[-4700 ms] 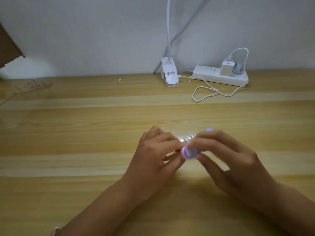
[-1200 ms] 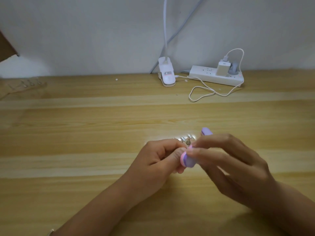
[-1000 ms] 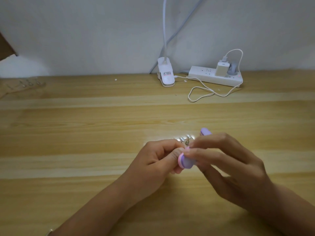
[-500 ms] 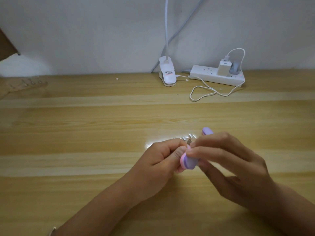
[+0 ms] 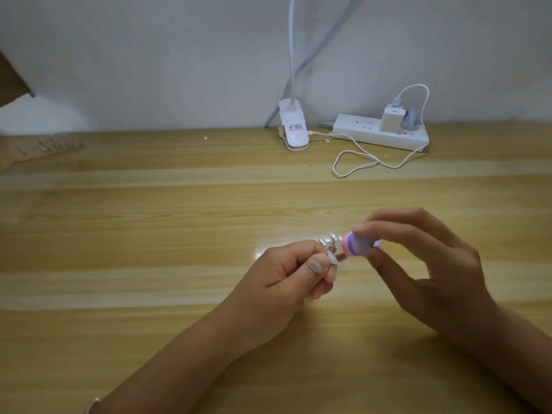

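My right hand (image 5: 424,270) holds a small pink and purple cylindrical tool (image 5: 357,245) between thumb and fingers, a little above the wooden table (image 5: 149,234). My left hand (image 5: 286,279) is curled and pinches a small pale bit (image 5: 425,259) at the tool's pink end; most of that bit is hidden by my fingers. Several small metal bits (image 5: 328,239) lie in a row on the table just behind my left fingers.
At the back by the wall stand a white clip lamp base (image 5: 293,129) and a white power strip (image 5: 379,133) with a charger and a looping white cable (image 5: 355,165). A brown board edge shows at the far left.
My right hand has lifted the tool and moved it up and to the right, away from my left hand. My left hand stays low, and a gap has opened between its fingers and the tool.
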{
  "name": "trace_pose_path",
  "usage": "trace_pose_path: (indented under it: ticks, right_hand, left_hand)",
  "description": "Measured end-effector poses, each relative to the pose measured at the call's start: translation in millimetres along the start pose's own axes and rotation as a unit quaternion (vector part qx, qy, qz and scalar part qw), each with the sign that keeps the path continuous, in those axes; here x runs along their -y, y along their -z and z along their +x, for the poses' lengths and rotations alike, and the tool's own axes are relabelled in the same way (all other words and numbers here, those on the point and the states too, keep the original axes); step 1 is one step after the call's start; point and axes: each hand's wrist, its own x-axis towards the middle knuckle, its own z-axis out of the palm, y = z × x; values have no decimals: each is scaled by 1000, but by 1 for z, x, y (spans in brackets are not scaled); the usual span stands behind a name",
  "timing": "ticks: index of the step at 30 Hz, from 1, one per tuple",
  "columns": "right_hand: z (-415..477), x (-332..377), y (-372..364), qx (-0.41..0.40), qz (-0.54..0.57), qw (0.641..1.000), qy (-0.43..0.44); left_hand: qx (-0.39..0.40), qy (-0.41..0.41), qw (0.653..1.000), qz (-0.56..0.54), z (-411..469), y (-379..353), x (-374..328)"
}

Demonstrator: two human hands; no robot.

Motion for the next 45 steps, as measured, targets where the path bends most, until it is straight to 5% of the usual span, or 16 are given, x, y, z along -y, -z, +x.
trace_pose_path:
  ticks: [23,45]
  right_hand:
    - [0,-1,-4,52,36,998,7]
    - [-7,15,-13,51,54,996,42]
  left_hand:
    - [-69,-93,962,248,0,2,7]
    - [-52,-89,983,152,1,1,1]
